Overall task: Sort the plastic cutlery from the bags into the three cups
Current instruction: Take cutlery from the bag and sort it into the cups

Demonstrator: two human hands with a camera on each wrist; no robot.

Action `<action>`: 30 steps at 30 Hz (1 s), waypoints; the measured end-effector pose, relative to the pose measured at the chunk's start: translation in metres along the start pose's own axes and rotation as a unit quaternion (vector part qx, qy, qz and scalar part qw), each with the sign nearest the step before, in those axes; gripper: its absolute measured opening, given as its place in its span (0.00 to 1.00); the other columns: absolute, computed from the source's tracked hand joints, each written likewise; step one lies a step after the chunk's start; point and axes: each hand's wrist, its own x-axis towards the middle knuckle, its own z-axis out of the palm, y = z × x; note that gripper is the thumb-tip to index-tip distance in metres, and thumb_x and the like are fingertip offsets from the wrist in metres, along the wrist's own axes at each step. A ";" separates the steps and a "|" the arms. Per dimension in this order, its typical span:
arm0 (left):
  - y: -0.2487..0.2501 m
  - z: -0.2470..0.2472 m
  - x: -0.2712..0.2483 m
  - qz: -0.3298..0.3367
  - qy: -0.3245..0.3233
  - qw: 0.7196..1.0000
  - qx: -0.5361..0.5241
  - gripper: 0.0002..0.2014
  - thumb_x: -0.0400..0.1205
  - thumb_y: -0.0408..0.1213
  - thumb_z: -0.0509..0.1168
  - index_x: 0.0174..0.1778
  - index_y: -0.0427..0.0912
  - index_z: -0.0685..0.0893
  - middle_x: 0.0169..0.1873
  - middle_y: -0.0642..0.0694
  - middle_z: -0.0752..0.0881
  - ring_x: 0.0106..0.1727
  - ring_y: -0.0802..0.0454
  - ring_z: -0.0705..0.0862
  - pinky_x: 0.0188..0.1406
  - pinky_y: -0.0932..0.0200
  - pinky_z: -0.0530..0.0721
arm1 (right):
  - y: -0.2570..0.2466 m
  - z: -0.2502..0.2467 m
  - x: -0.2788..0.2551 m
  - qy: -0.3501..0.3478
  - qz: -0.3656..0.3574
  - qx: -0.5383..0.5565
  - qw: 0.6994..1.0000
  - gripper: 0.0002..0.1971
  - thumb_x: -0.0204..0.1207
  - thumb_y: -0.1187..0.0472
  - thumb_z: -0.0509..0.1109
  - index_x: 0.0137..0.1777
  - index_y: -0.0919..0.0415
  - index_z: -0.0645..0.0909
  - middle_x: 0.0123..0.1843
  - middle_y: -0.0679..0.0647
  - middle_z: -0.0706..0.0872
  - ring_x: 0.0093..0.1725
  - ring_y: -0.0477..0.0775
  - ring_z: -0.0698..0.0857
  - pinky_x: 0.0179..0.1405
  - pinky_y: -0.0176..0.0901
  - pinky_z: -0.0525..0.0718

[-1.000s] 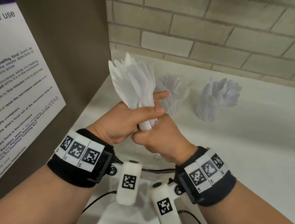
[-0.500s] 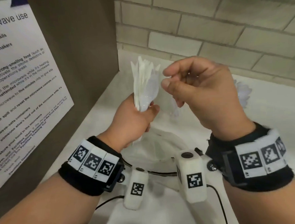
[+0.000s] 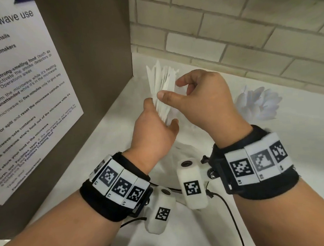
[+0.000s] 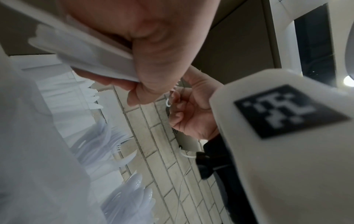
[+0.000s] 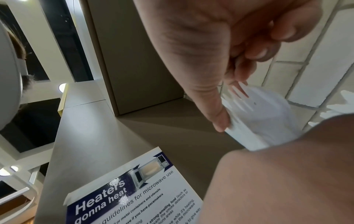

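My left hand (image 3: 154,127) grips a bundle of white plastic cutlery (image 3: 161,89) by its handles and holds it upright above the counter. Fork tines (image 5: 240,92) show at its top. My right hand (image 3: 199,99) is beside it on the right, fingers curled. Its thumb (image 5: 220,121) lies against the bundle's edge and its forefinger reaches over the top, pinching the bundle. A cup of spoons (image 3: 258,103) stands at the back right. The left wrist view shows cups of knives (image 4: 67,91), forks (image 4: 114,148) and spoons (image 4: 134,195) in a row. A clear bag (image 3: 182,146) lies under my hands.
A brown cabinet panel with a microwave notice (image 3: 26,95) closes the left side. A brick wall (image 3: 228,36) runs along the back. The white counter (image 3: 289,173) stretches to the right. Wrist-camera cables (image 3: 228,213) hang below my arms.
My right hand let go of the bundle's base, lifted clear, and has now come back onto its upper part. My left hand has turned the bundle edge-on.
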 end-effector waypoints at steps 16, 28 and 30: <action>-0.007 0.005 0.003 0.020 0.003 0.999 -0.026 0.26 0.76 0.41 0.72 0.66 0.44 0.68 0.43 0.56 0.81 0.43 0.55 0.84 0.35 0.66 0.82 | 0.007 0.015 -0.005 0.021 0.027 0.154 0.987 0.12 0.72 0.48 0.76 0.46 0.56 0.85 0.57 0.52 0.83 0.50 0.46 0.81 0.52 0.35 0.81; -0.011 0.014 -0.007 0.027 -0.006 0.999 -0.019 0.26 0.77 0.38 0.70 0.67 0.40 0.66 0.46 0.49 0.80 0.43 0.50 0.83 0.32 0.69 0.76 | 0.003 0.015 -0.002 0.060 0.017 0.154 0.986 0.08 0.76 0.48 0.71 0.47 0.50 0.86 0.57 0.51 0.81 0.55 0.50 0.83 0.62 0.50 0.81; -0.010 0.014 -0.006 0.031 -0.003 0.999 -0.019 0.26 0.78 0.38 0.70 0.68 0.39 0.66 0.45 0.50 0.80 0.42 0.51 0.82 0.31 0.71 0.76 | 0.001 0.018 -0.002 0.049 0.025 0.159 0.986 0.16 0.71 0.40 0.68 0.47 0.50 0.87 0.55 0.52 0.83 0.56 0.55 0.84 0.60 0.56 0.83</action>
